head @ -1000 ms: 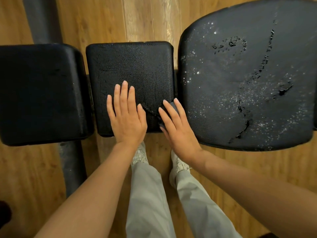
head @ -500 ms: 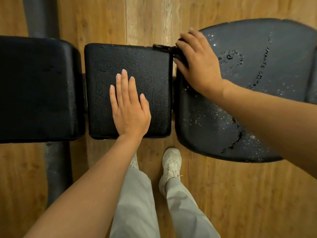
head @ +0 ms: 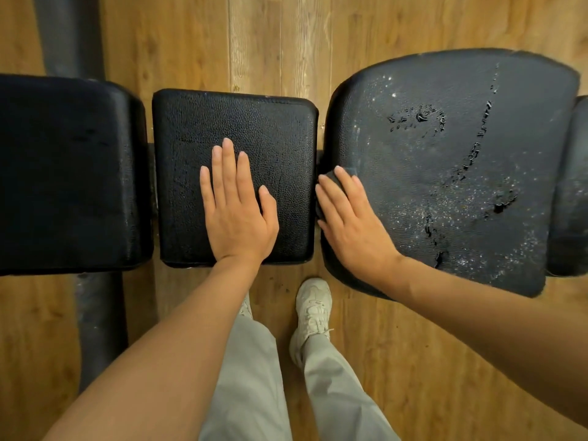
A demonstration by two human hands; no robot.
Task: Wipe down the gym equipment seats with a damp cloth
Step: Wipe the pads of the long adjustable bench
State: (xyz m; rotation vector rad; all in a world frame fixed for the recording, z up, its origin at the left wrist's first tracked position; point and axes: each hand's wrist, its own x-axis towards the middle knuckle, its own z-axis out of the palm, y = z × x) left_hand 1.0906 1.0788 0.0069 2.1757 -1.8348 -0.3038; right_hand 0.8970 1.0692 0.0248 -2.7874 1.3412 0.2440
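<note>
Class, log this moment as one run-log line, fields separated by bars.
left hand flat on middle pad | right hand pressing dark cloth on large seat left edge | droplets on seat | wiping underway

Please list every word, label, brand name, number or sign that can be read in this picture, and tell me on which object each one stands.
None: no readable text shows anywhere.
The middle pad, the large seat and the left pad: plain black cover, no label or logo visible.
The shoe: no brand mark can be made out.
The dark cloth under the right hand: mostly hidden, no tag visible.
</note>
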